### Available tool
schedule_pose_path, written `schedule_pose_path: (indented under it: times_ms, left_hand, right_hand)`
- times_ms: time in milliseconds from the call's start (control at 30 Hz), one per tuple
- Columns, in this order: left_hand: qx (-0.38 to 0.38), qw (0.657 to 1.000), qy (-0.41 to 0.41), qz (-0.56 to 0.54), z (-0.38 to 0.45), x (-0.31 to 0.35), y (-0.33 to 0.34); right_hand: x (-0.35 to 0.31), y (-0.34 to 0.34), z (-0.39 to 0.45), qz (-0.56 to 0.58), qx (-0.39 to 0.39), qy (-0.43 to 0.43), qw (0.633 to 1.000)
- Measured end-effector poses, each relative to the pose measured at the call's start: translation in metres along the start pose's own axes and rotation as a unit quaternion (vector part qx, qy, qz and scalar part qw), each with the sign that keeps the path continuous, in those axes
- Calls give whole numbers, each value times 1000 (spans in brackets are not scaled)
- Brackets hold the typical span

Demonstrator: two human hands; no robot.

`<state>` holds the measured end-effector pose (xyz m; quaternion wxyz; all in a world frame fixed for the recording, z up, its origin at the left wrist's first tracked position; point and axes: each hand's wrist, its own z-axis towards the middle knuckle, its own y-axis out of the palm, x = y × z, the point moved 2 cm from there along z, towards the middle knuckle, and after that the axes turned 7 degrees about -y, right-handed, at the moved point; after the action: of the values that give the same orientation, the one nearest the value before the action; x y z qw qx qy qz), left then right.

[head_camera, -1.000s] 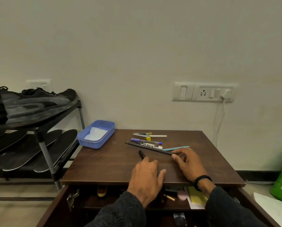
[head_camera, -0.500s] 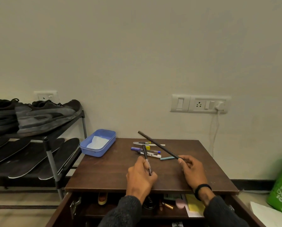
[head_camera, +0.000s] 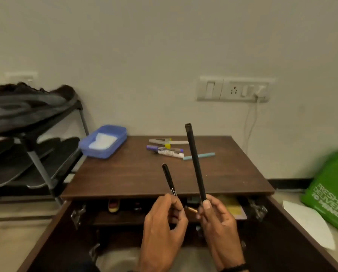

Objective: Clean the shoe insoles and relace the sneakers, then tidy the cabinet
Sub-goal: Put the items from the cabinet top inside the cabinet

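**Two black sticks held over the open cabinet**

Nearest the camera, the left hand point(head_camera: 164, 230) pinches the lower end of a short black pen point(head_camera: 169, 179) between curled fingers and thumb. The right hand point(head_camera: 218, 224) grips the bottom of one long black rod point(head_camera: 195, 163), fingers wrapped round it; both sticks point up and away, clear of the wood.

Below the hands the cabinet point(head_camera: 164, 173) stands with two doors swung open. Its inner shelf holds several small things too dim to count, a yellow pad point(head_camera: 233, 208) among them.

On the cabinet top lie about five pens and markers point(head_camera: 168, 151) in a loose cluster. At the far left corner sits one blue tray point(head_camera: 103, 141) with white material in it.

Left of that, a shoe rack point(head_camera: 36, 160) carries dark sneakers point(head_camera: 27, 103) on top and black insoles point(head_camera: 17, 163) on the lower tier, blurred. At the right, on the floor, one green bag point(head_camera: 333, 195).
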<state>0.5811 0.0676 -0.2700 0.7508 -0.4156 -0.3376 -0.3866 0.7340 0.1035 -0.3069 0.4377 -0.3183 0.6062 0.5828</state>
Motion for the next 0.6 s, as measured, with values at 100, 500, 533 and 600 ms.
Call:
schedule_pose_path:
  times_ms: [100,500,533,600]
  left_hand:
    - [-11,999,32,16,-45,-22,11]
    - [-173,946,-260,92,-160,-156,71]
    - [-179,939,-275,97,-162,-160,72]
    - [-191,923,-315,109,-168,-169,75]
  right_hand:
    - [45,-24,-30,94,-45,99,990]
    - [168,-98,-101,53,-59,343,936]
    - [173,-100,-103,39,-54,346,936]
    - [183,-105,-108,25,-33,354,934]
